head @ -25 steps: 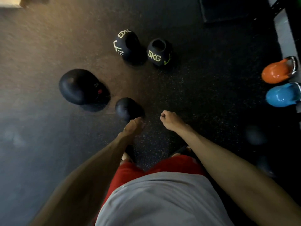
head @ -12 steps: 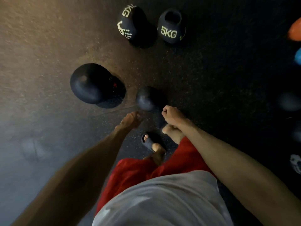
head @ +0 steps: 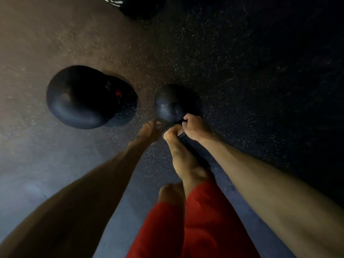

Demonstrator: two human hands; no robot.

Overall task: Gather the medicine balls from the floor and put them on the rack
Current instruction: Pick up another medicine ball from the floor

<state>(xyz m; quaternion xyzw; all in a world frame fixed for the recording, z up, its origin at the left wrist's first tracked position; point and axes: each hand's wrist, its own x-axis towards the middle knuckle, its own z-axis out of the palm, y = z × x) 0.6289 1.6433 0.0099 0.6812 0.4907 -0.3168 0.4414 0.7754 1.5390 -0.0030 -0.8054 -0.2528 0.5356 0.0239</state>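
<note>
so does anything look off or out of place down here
Nothing looks damaged, spilled or askew. The small black ball and the large black ball simply sit loose on the speckled floor, apart from each other. The picture is dim and blurred, so fine marks would not show.

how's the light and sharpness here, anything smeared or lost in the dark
Head view: dim, warm light on the floor upper left, right side nearly black; left hand motion-blurred, small medicine ball soft; wide-angle stretch toward the edges.

Black medicine ball (head: 172, 103), red shorts (head: 195, 229)
</note>
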